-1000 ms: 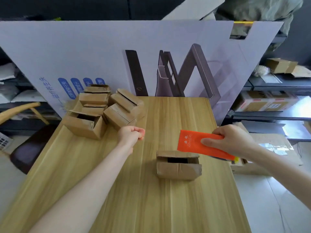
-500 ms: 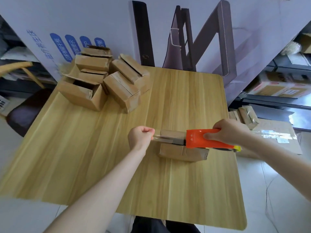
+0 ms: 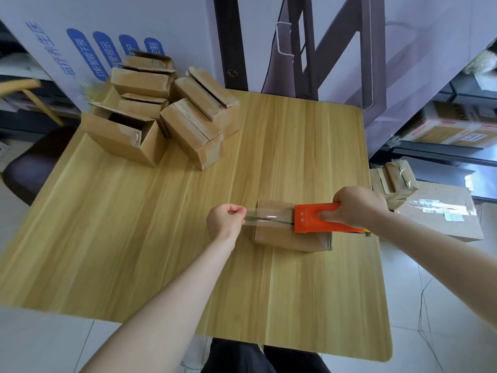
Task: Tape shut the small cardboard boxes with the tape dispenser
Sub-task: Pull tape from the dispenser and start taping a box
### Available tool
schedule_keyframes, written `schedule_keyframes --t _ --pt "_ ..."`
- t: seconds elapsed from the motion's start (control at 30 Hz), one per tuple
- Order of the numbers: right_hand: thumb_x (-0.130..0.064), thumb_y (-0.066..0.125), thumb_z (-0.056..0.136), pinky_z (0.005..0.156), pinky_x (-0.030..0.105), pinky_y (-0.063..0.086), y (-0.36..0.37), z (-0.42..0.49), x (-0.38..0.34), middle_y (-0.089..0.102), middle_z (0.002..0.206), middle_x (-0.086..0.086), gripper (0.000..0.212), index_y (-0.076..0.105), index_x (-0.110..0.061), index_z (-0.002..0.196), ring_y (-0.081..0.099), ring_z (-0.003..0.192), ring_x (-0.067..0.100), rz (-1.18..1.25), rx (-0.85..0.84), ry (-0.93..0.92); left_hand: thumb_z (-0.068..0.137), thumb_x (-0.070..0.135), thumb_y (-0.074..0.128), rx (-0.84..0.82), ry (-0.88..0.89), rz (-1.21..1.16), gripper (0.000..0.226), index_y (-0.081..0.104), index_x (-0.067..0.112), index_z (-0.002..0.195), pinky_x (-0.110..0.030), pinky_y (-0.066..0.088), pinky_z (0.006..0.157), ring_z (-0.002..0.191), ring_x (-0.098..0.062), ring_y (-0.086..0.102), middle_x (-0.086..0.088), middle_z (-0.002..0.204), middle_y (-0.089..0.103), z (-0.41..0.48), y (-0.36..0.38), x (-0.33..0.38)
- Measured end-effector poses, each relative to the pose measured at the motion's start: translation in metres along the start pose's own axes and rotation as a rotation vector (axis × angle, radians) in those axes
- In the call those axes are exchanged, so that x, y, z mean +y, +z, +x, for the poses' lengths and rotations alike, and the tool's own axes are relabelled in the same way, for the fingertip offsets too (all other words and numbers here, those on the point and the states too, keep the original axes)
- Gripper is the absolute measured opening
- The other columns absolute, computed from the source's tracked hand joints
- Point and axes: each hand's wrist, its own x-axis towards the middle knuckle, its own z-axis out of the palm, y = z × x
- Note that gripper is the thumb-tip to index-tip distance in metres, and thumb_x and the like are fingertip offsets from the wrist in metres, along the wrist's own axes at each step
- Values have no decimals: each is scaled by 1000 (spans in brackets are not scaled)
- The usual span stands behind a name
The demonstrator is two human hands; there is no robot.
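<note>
Head view, taping step. The small cardboard box (image 3: 285,238) sits on the wooden table (image 3: 188,238) near its right edge; all places below are taken from this box.

Change over the last second: the right hand (image 3: 355,208) has brought the orange tape dispenser (image 3: 314,220) from above and right of the box down onto the right half of its top. The left hand (image 3: 226,223), which was a bare fist well to the left, now pinches the free end of a clear tape strip (image 3: 266,218) just past the left edge. The strip spans the top, over the seam.

Grip: right fingers wrapped round the dispenser body; left thumb and fingers clamped on the tape end.

Cannot tell whether the strip is already stuck down or just above the flaps.

Judgement: tape is drawn to length, so pressing down and cutting come next. The untaped boxes (image 3: 161,117) wait far behind and left.
</note>
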Motion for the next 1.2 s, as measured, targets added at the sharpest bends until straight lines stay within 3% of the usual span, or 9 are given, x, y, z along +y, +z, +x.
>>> schedule_keyframes --t 0.23,0.4,0.63,0.77,0.83,0.9,1.03,1.13,1.2 --pt "-67 58 74 53 25 36 5 9 0 60 71 -6 43 59 -24 70 59 71 15 38 -3 18 86 15 68 4 -78 -25 4 70 12 86 -23 43 66 70 -11 64 1 76 69 14 16 -10" --pt "-67 58 74 52 25 35 4 11 -3 61 74 -5 46 62 -22 74 59 74 17 62 -14 27 85 17 70 22 -92 -11 12 72 11 95 -30 51 81 84 -18 61 0 88 67 18 32 -17" --pt "-65 59 75 50 25 35 5 10 -5 60 73 -5 46 63 -20 79 61 74 17 90 -1 49 93 18 57 50 46 193 22 72 12 106 -24 39 70 81 -19 57 -7 105 72 9 43 -19" --pt "-66 58 75 49 25 34 5 8 -5 60 74 -5 47 64 -20 81 59 72 17 92 1 51 98 35 49 -5 -31 344 41 59 10 128 -31 43 81 114 -31 58 -10 128 62 13 39 -23" --pt "-66 58 75 49 25 35 7 8 -4 59 73 -5 46 62 -19 77 57 69 16 89 4 49 101 31 42 72 0 254 43 51 8 136 -35 41 97 126 -29 51 -10 137 55 7 37 -24" --pt "-65 58 75 49 25 35 7 8 -4 58 70 -5 46 59 -19 74 56 66 16 85 14 47 104 28 35 109 92 79 41 50 10 137 -31 38 100 127 -26 49 -8 138 54 -7 43 -19" --pt "-65 58 75 48 24 34 8 7 -2 57 68 -5 47 61 -18 74 56 65 17 83 28 54 104 34 27 -135 179 25 51 33 4 145 -25 31 97 132 -25 43 -10 145 45 -26 64 -15" --pt "-66 58 74 48 24 35 8 8 -4 59 70 -5 48 63 -18 75 60 69 18 87 25 52 104 35 27 -211 183 151 49 41 1 137 -24 37 85 112 -24 54 -16 133 54 -13 64 -19" --pt "-67 58 74 49 24 35 6 9 -4 59 70 -5 49 62 -19 75 59 69 17 99 19 53 103 34 30 -212 233 289 51 35 0 142 -28 39 95 124 -26 48 -17 140 48 -4 62 -21"
